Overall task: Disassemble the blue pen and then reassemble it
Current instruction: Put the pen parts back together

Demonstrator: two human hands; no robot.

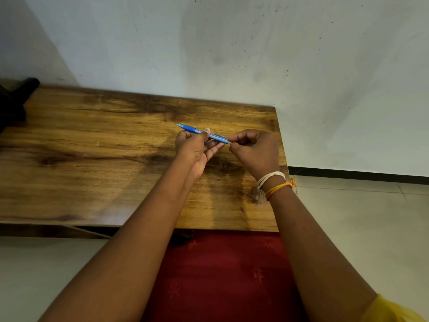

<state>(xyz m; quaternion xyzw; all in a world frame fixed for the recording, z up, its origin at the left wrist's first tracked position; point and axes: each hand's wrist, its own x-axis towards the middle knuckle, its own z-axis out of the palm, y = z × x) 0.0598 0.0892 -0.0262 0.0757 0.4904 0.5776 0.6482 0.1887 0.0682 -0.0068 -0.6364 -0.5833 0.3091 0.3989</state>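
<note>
Your left hand (193, 147) grips the blue pen (202, 133) around its barrel, thumb on top and fingers (214, 147) curled beneath, holding it above the worktop (92, 140) with the tip pointing left and away. Your right hand (254, 148) pinches the pen's rear end — whether that end is coming off or going on, you cannot tell from here. Judging by this, you're working the rear piece; next, keep the barrel steady and twist or pull along its axis — gently, so small parts don't drop
</note>
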